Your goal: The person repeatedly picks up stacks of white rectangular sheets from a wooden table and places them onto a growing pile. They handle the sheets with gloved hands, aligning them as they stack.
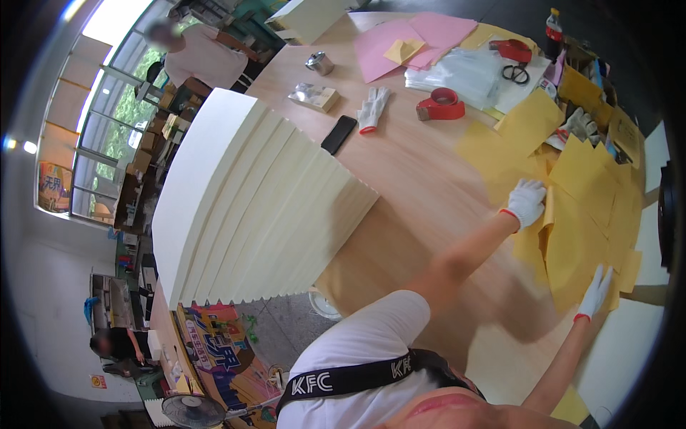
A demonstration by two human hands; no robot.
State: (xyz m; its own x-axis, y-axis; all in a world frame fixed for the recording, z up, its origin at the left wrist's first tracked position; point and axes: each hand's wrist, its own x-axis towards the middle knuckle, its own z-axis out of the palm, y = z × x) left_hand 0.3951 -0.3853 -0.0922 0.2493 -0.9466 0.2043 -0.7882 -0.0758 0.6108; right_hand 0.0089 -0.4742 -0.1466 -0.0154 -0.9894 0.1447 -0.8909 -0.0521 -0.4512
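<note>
Both my hands wear white knitted gloves with red cuffs. A spread of yellow paper sheets point(589, 189) overlaps across the right side of the wooden table. My left hand point(527, 203) is closed at the raised, curled edge of one yellow sheet point(549, 214), its fingertips partly hidden by the paper. Nearer my body, my right hand point(595, 292) lies flat on the lower sheets with its fingers stretched out. It holds nothing.
A tall stack of cream boards point(271, 207) stands on the left. Beyond lie a black phone point(339, 134), a spare glove point(372, 109), a red tape dispenser point(440, 106), scissors point(515, 74), clear plastic bags point(457, 75) and pink paper point(386, 53). A dark drink bottle point(554, 32) stands far right.
</note>
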